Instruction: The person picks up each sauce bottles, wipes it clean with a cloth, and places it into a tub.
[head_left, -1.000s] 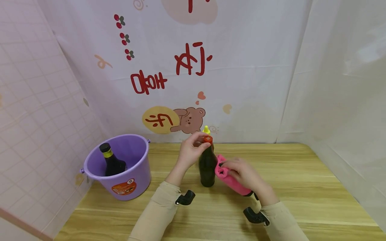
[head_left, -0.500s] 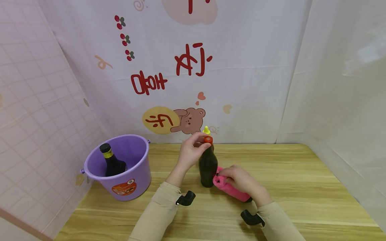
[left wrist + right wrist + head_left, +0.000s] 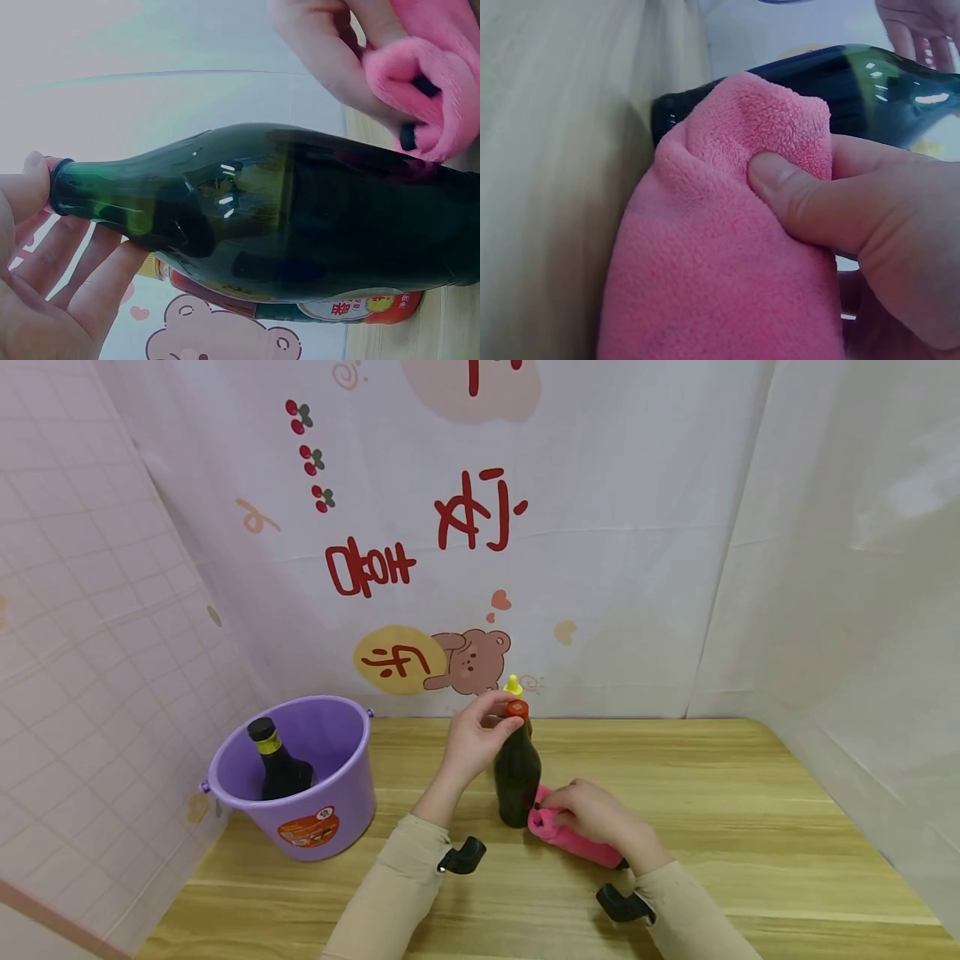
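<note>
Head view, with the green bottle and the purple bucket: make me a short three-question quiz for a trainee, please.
1. True or false: the green bottle lies on its side.
2. What colour is the cap of the dark bottle in the purple bucket? A, red; B, black; C, yellow.
3. Which hand grips the pink cloth?

Key: 1, false, it stands upright on the table; 2, B; 3, the right hand.

A wood-grained tabletop [image 3: 735, 818] is being bordered by pale sheets [image 3: 630, 485]; the rear one is being decorated by red lettering [image 3: 469, 512], cherries [image 3: 305, 451] and a cartoon bear [image 3: 476, 662], the left by a grid pattern [image 3: 75, 543].
</note>
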Motion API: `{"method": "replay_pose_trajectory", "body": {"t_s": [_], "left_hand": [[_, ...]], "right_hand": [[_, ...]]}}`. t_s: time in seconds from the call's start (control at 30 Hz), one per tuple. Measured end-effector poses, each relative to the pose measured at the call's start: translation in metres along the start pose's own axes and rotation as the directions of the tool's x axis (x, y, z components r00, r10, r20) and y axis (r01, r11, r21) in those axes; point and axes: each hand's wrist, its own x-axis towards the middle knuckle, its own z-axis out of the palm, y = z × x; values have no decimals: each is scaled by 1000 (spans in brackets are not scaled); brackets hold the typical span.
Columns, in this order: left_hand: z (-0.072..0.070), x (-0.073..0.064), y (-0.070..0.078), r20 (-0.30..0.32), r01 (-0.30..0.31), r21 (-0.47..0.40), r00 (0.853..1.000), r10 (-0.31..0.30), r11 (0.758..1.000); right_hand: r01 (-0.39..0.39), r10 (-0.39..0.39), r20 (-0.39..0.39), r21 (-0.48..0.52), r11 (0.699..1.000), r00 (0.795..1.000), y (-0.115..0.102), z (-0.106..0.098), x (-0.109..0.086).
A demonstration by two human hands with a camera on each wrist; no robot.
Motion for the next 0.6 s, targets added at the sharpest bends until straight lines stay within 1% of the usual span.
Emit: {"method": "replay_pose_trajectory", "body": {"t_s": [0.13,0.27,0.33,0.47,0.53,0.6], "left_hand": [[1,0,-1,1,-2,9,1000,2,1000],[2,-1,-1,-4,7,18,1000,-7,1000],[2,-1,-1,-6,5,22,1000,-5,1000],[3,0,0,-6,2,25,1000,-2,1000],[3,-1,0,-7,2,21,1000,-1,1000],[3,-1,0,-8,3,18,1000,-2,1000]], "right_hand": [[75,-76,-63,-20,997,995,5,-10,-5],[113,-113,-158,-11,994,981,6,-34,-6],[126,-124,-219,-2,992,968,4,-48,-3],[150,-143,-336,-7,989,931,-3,-73,9],[153,-148,-370,-16,988,917,-6,-82,15],[159,-152,-380,-13,987,912,-9,-88,22]]}}
